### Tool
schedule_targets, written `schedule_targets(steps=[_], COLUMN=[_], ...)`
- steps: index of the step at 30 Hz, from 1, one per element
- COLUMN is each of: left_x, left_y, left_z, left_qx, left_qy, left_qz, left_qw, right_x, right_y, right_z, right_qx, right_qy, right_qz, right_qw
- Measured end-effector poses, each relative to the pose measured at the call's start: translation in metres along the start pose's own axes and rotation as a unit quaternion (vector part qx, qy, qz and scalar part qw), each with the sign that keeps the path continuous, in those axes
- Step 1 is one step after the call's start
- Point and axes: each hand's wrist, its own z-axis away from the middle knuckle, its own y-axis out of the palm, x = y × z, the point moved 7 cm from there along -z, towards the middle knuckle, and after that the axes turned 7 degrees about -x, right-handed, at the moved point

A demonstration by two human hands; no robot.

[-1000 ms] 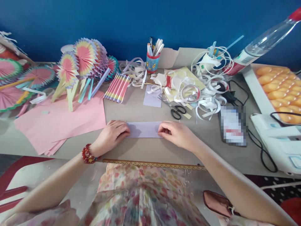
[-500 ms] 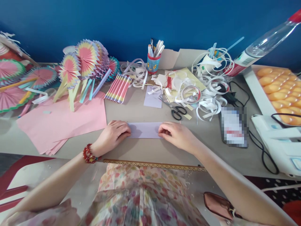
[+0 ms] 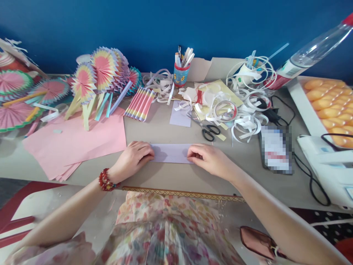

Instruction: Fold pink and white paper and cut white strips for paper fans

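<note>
A strip of folded lilac paper (image 3: 171,153) lies flat on the grey table in front of me, its long side running left to right. My left hand (image 3: 137,157) pinches its left end, fingers closed and thumb toward the near edge. At the other end my right hand (image 3: 205,157) is closed on the paper the same way. Beyond the strip lies a smaller lilac sheet (image 3: 179,115). Black-handled scissors (image 3: 210,132) rest just past my right hand, their blades partly under paper scraps. A pleated pink, yellow and lilac paper piece (image 3: 140,104) sits beyond my left hand.
Pink sheets (image 3: 79,141) spread at the left, with pleated paper fans (image 3: 104,70) behind them. A pen cup (image 3: 181,74) stands by the blue wall. Curled white paper strips (image 3: 246,127), a phone (image 3: 276,149), a tilted bottle (image 3: 306,55) and a white device (image 3: 328,165) fill the right.
The whole view has shifted slightly, so everything appears a little further right. Both hands keep their hold on the lilac paper, which lies as before.
</note>
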Motion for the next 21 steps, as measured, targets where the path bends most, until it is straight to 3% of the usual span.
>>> schedule_targets(steps=[21], left_x=[-0.0009], left_y=[0.0001], left_z=[-0.0017], left_qx=[0.016], left_qy=[-0.006], left_qz=[0.009], left_qw=[1.000], right_x=[-0.0007], right_y=[0.0023], right_z=[0.0014], right_qx=[-0.016], right_qy=[-0.018], right_qz=[0.015], right_qw=[1.000])
